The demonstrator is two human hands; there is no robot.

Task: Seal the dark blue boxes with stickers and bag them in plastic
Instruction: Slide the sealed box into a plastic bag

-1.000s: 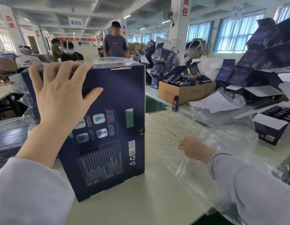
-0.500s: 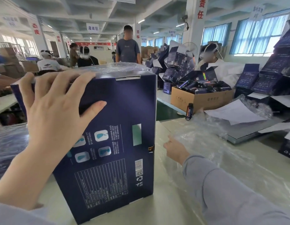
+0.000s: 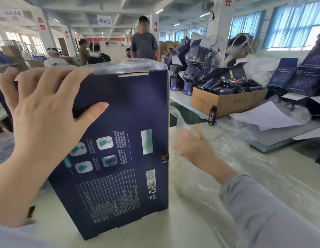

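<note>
Lying on the pale table (image 3: 146,235), clear plastic (image 3: 245,158) flanks the upright box (image 3: 130,108).

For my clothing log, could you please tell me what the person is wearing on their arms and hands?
No gloves on the left hand or right hand, and no rings or watch show. The right arm wears a light grey long sleeve; the left sleeve is pale too.

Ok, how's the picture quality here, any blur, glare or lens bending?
Head view: the right hand is smeared by motion, while the left hand gripping the dark blue box is sharper, though the box's small print is soft. Head view: the windows are blown out and the plastic film glints. Head view: the wide lens makes the pillars lean.
</note>
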